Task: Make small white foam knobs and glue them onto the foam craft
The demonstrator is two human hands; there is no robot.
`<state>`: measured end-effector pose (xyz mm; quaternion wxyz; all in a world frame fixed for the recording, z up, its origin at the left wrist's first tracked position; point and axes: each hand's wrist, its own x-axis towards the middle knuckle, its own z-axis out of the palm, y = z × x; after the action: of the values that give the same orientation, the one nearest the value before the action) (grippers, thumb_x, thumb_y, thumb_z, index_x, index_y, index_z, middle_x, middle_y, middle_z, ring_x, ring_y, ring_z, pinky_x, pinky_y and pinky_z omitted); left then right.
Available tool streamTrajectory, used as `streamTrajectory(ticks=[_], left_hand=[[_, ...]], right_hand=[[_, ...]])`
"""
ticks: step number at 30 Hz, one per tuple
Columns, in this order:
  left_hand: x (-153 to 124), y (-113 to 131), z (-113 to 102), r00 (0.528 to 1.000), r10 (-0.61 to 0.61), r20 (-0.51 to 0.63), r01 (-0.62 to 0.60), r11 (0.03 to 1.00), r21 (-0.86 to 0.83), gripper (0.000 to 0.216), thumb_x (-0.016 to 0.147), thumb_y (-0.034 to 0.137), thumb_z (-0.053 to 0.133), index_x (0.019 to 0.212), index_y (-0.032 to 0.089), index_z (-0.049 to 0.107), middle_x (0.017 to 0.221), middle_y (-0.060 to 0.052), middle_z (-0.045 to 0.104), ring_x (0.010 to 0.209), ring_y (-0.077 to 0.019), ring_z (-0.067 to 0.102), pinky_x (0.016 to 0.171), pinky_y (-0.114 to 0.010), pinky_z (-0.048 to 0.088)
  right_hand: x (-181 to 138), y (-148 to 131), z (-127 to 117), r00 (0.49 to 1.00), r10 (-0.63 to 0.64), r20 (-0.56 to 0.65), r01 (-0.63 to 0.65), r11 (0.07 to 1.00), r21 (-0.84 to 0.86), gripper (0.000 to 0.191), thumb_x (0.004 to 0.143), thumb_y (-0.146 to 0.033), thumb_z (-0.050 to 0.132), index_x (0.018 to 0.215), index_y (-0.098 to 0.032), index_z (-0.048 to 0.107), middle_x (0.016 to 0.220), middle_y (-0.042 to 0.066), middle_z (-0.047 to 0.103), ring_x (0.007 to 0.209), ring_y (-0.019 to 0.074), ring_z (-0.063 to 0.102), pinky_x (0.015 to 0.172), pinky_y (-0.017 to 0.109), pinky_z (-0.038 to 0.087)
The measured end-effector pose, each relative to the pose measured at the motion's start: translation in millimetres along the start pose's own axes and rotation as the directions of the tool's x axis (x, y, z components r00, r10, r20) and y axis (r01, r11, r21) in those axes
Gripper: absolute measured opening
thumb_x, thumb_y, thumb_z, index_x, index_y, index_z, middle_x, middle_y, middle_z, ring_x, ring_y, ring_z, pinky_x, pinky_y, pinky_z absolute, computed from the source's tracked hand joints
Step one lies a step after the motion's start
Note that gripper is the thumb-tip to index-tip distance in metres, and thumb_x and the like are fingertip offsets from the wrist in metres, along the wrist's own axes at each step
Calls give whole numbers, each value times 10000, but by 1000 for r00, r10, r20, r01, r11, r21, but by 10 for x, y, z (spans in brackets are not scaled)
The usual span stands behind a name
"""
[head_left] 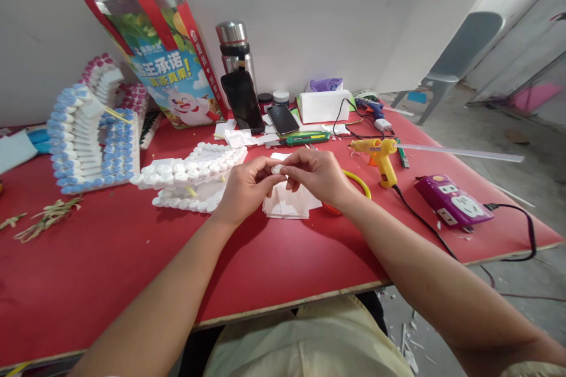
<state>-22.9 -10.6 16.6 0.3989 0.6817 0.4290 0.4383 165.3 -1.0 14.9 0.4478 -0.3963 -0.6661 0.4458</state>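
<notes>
Between the fingertips of my left hand (247, 185) and my right hand (316, 174) is a small white rolled piece (278, 169), which looks like paper. Both hands pinch it above a stack of white paper sheets (287, 203) on the red table. To the left of my left hand stands a white structure (190, 174) made of many small rounded white pieces, with a bit of yellow stick in it. A yellow glue gun (381, 159) with a long clear glue stick lies to the right of my right hand.
Blue-and-white and pink structures (84, 135) stand at the left by a printed bag (172, 70). At the back are a steel flask (236, 50), an upright phone (242, 100), a flat phone (283, 120) and a green cutter (307, 138). A purple power strip (453, 201) lies right, its cord over the table's edge.
</notes>
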Motion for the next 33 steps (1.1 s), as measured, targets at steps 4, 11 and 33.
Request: streamTrajectory(ticks=[4, 11, 33], left_hand=[[7, 1, 5, 999, -16, 43, 17, 1000, -18, 274, 885, 356, 723, 1095, 181, 733, 607, 20, 630, 511, -111, 583, 514, -223, 473], [-17, -23, 3, 999, -24, 34, 24, 1000, 3, 252, 906, 389, 701, 1031, 173, 740, 583, 10, 636, 476, -109, 585, 486, -212, 478], [-59, -15, 119, 998, 51, 32, -56, 985, 166, 121, 926, 261, 636, 980, 203, 728, 605, 15, 645, 508, -120, 604, 545, -229, 488]], right_hand=[[33, 6, -12, 1000, 27, -10, -26, 994, 105, 334, 813, -474, 778, 825, -155, 682, 629, 12, 676, 555, 148, 673, 548, 285, 571], [47, -10, -10, 999, 36, 38, -40, 991, 128, 302, 816, -433, 774, 803, -145, 682, 614, 12, 669, 562, 143, 671, 565, 285, 585], [42, 16, 56, 973, 213, -90, -186, 952, 244, 289, 666, -277, 880, 647, -156, 619, 551, -19, 619, 495, 89, 551, 470, 225, 432]])
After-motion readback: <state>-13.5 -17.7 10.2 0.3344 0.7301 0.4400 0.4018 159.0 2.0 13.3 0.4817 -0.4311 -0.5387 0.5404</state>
